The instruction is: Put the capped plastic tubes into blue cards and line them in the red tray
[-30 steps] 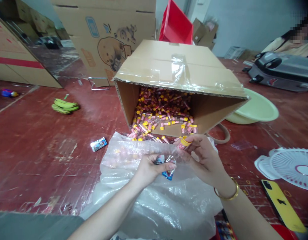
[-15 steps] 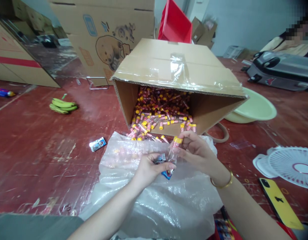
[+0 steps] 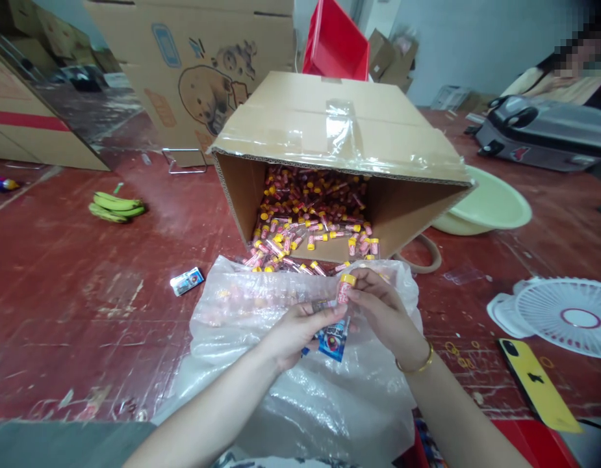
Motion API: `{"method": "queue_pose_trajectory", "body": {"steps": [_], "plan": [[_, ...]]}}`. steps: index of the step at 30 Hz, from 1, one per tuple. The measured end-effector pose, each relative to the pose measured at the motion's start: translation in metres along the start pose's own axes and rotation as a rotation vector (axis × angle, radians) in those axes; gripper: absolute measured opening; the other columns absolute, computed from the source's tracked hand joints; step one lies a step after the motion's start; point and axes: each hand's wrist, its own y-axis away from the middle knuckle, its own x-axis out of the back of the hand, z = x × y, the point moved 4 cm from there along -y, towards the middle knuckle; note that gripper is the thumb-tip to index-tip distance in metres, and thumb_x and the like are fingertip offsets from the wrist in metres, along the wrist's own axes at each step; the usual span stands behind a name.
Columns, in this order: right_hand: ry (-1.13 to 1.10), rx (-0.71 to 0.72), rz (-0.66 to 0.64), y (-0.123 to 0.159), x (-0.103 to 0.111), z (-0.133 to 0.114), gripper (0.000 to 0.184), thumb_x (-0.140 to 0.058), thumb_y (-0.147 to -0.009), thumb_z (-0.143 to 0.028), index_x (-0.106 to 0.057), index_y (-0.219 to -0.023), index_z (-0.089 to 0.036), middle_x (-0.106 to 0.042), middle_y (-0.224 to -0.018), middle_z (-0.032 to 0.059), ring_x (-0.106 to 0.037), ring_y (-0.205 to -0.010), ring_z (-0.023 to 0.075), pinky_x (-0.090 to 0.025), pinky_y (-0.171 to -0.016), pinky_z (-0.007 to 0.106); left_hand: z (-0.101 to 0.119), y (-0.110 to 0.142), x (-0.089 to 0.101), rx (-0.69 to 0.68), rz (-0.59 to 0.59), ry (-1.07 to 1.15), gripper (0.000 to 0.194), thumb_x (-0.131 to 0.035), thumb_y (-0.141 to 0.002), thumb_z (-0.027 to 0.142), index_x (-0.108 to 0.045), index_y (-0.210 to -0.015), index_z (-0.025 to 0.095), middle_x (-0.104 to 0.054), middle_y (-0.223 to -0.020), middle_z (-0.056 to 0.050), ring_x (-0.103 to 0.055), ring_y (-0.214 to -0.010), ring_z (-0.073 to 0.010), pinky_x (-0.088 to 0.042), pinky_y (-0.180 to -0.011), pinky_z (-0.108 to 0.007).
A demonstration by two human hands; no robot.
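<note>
My left hand (image 3: 293,331) is closed on small blue printed sachets (image 3: 333,341), one of which hangs below the fingers. Between the thumb and fingers of my right hand (image 3: 378,302) is a small clear tube with a yellow cap (image 3: 347,281) and a pink label. The two hands meet over a translucent plastic sheet (image 3: 281,416), and the tube's lower end is hidden by my left thumb. Just beyond them, a cardboard box (image 3: 402,140) lies on its side with its mouth facing me. Many similar yellow-capped tubes (image 3: 310,195) fill it and spill onto the sheet.
Left on the red floor are a loose sachet (image 3: 187,281) and bananas (image 3: 116,207). To the right are a pale green basin (image 3: 495,205), a white slatted plastic lid (image 3: 568,312) and a yellow phone (image 3: 538,383). A person sits behind a grey suitcase (image 3: 544,133).
My left hand has shifted along the tube, and more of the blue sachet now shows below it. My right hand still holds the capped end. The whole view has shifted slightly.
</note>
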Motion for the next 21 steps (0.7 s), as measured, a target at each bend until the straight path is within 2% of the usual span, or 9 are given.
{"method": "queue_pose_trajectory", "body": {"steps": [1, 3, 4, 6, 8, 9, 12, 15, 21], "plan": [[0.032, 0.012, -0.022, 0.003, -0.001, 0.000, 0.019, -0.068, -0.081, -0.036, -0.057, -0.092, -0.025, -0.058, -0.079, -0.0010, -0.055, -0.069, 0.0132, -0.048, -0.059, 0.025, 0.001, -0.001, 0.000, -0.016, 0.005, 0.013, 0.042, -0.080, -0.065, 0.045, -0.075, -0.092, 0.013, -0.070, -0.067, -0.007, -0.051, -0.048, -0.0067, -0.021, -0.040, -0.017], [0.128, 0.076, -0.102, 0.010, -0.006, -0.001, 0.022, -0.065, -0.083, -0.040, -0.058, -0.095, -0.024, -0.058, -0.093, 0.0023, -0.057, -0.085, 0.0168, -0.049, -0.072, 0.029, 0.003, -0.004, -0.001, -0.055, 0.023, 0.054, 0.038, -0.082, -0.063, 0.043, -0.075, -0.084, 0.012, -0.068, -0.066, -0.005, -0.048, -0.047, -0.0053, -0.020, -0.039, -0.017], [0.188, 0.117, -0.148, 0.014, -0.010, -0.003, 0.028, -0.067, -0.080, -0.043, -0.057, -0.099, -0.024, -0.056, -0.104, 0.0039, -0.055, -0.096, 0.0195, -0.049, -0.081, 0.032, 0.004, -0.005, -0.001, -0.068, 0.029, 0.071, 0.037, -0.083, -0.062, 0.043, -0.075, -0.081, 0.012, -0.068, -0.067, -0.005, -0.048, -0.048, -0.0054, -0.021, -0.039, -0.017], [0.337, 0.203, -0.195, 0.023, -0.016, -0.004, 0.054, -0.077, -0.069, -0.045, -0.051, -0.112, -0.025, -0.048, -0.120, 0.0061, -0.048, -0.114, 0.0249, -0.043, -0.096, 0.038, 0.007, -0.007, -0.003, -0.072, 0.025, 0.083, 0.036, -0.083, -0.062, 0.042, -0.075, -0.079, 0.012, -0.069, -0.071, -0.005, -0.052, -0.052, -0.0068, -0.028, -0.042, -0.017], [0.505, 0.271, -0.129, 0.028, -0.020, -0.003, 0.074, -0.084, -0.060, -0.037, -0.042, -0.121, -0.027, -0.042, -0.127, 0.0069, -0.043, -0.120, 0.0267, -0.039, -0.101, 0.040, 0.009, -0.008, -0.005, -0.078, 0.011, 0.083, 0.036, -0.082, -0.063, 0.043, -0.075, -0.082, 0.012, -0.070, -0.074, -0.006, -0.056, -0.057, -0.0081, -0.034, -0.046, -0.017], [0.563, 0.301, -0.069, 0.029, -0.020, -0.002, 0.077, -0.084, -0.060, -0.032, -0.039, -0.122, -0.028, -0.041, -0.127, 0.0068, -0.043, -0.120, 0.0261, -0.039, -0.101, 0.039, 0.010, -0.008, -0.006, -0.093, 0.009, 0.087, 0.036, -0.082, -0.064, 0.043, -0.075, -0.082, 0.012, -0.070, -0.074, -0.006, -0.057, -0.059, -0.0085, -0.037, -0.049, -0.017], [0.578, 0.345, 0.040, 0.031, -0.021, 0.002, 0.069, -0.078, -0.066, -0.022, -0.035, -0.120, -0.028, -0.042, -0.122, 0.0066, -0.047, -0.115, 0.0236, -0.042, -0.098, 0.038, 0.009, -0.007, -0.005, -0.110, -0.003, 0.069, 0.034, -0.083, -0.063, 0.043, -0.074, -0.075, 0.012, -0.067, -0.065, -0.003, -0.055, -0.056, -0.0079, -0.041, -0.054, -0.018], [0.536, 0.326, 0.042, 0.031, -0.021, 0.005, 0.068, -0.076, -0.065, -0.020, -0.034, -0.119, -0.026, -0.043, -0.117, 0.0070, -0.049, -0.112, 0.0235, -0.044, -0.096, 0.038, 0.002, -0.005, -0.002, -0.072, -0.027, 0.009, 0.032, -0.083, -0.062, 0.041, -0.070, -0.063, 0.013, -0.061, -0.055, 0.001, -0.050, -0.050, -0.0065, -0.040, -0.052, -0.019], [0.486, 0.366, 0.038, 0.031, -0.021, 0.006, 0.062, -0.073, -0.065, -0.017, -0.035, -0.113, -0.026, -0.044, -0.111, 0.0059, -0.052, -0.104, 0.0212, -0.048, -0.087, 0.035, 0.001, -0.001, -0.002, -0.192, -0.054, -0.046, 0.034, -0.082, -0.062, 0.043, -0.071, -0.073, 0.013, -0.065, -0.068, -0.001, -0.054, -0.062, -0.0100, -0.041, -0.064, -0.023]]}}
